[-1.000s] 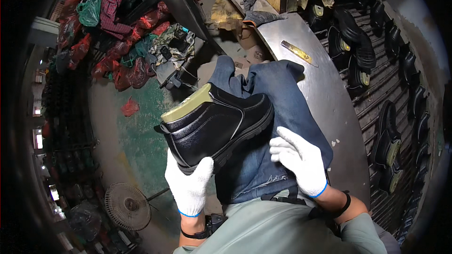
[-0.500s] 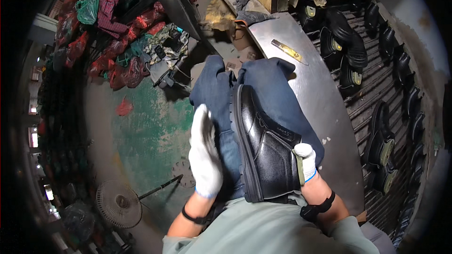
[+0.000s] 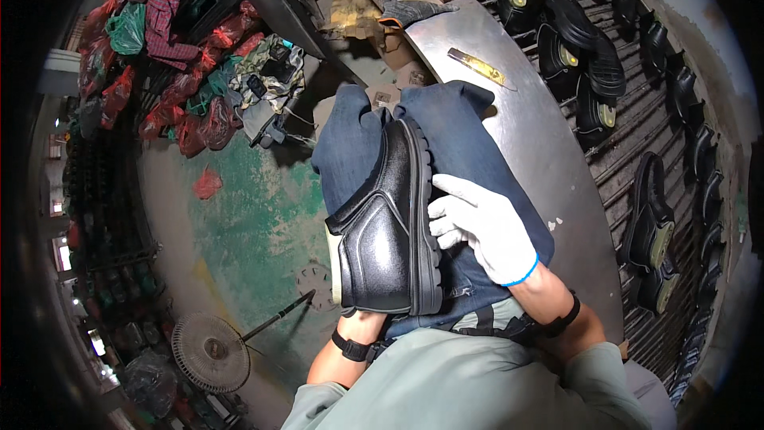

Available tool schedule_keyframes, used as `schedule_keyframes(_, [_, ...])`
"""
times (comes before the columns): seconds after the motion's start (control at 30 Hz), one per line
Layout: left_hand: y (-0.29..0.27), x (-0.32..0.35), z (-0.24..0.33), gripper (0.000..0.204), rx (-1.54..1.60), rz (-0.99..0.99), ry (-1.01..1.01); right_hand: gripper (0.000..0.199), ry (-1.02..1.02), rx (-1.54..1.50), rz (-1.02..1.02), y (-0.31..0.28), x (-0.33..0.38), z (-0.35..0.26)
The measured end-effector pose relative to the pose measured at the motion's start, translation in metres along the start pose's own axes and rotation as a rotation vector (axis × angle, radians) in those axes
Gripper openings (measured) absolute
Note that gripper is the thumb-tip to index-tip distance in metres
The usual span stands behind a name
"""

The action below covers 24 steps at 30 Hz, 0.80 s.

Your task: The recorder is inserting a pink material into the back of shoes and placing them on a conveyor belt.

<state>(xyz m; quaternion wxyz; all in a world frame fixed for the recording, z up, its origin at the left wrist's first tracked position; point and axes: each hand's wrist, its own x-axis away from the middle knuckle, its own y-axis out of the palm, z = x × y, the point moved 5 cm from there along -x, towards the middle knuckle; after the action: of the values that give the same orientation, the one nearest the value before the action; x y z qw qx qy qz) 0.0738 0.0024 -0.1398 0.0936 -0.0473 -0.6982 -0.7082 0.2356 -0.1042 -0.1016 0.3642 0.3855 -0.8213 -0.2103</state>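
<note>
A glossy black leather shoe (image 3: 378, 255) lies on its side over my jeans, its thick ridged sole (image 3: 426, 231) facing right and its pale-lined opening (image 3: 333, 263) facing left. My left forearm (image 3: 360, 326) runs up to the heel end; the shoe hides my left hand, so its fingers cannot be seen. My right hand (image 3: 489, 231), in a white glove with a blue cuff edge, is beside the sole. Its fingers are apart and half bent, with the tips at the sole's edge and nothing held in them.
To my right is a metal table (image 3: 549, 151) with a narrow yellow-and-dark object (image 3: 477, 66) on it. Beyond it, black shoes (image 3: 651, 207) stand on a slatted rack. A fan (image 3: 211, 353) is at lower left; red bags (image 3: 219, 123) are heaped at upper left.
The shoe has turned over: its sole was on the left and now faces right. My right hand has left the opening for the sole; my left hand has gone behind the shoe.
</note>
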Motion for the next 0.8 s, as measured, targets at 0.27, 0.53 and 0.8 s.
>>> schedule_keyframes(0.27, [-0.017,0.004,0.0,0.061,0.171,0.169,0.007,0.052,-0.003,0.132,0.031,0.002,-0.009,-0.005])
schedule_keyframes(0.53, [-0.01,-0.005,0.019,0.078,-0.506,0.49,0.231,0.074,-0.328,0.489,-0.014,0.014,-0.001,-0.03])
schedule_keyframes(0.8, [0.05,-0.022,0.075,0.105,-1.115,0.283,0.517,0.152,-0.28,0.832,-0.457,0.036,0.018,-0.037])
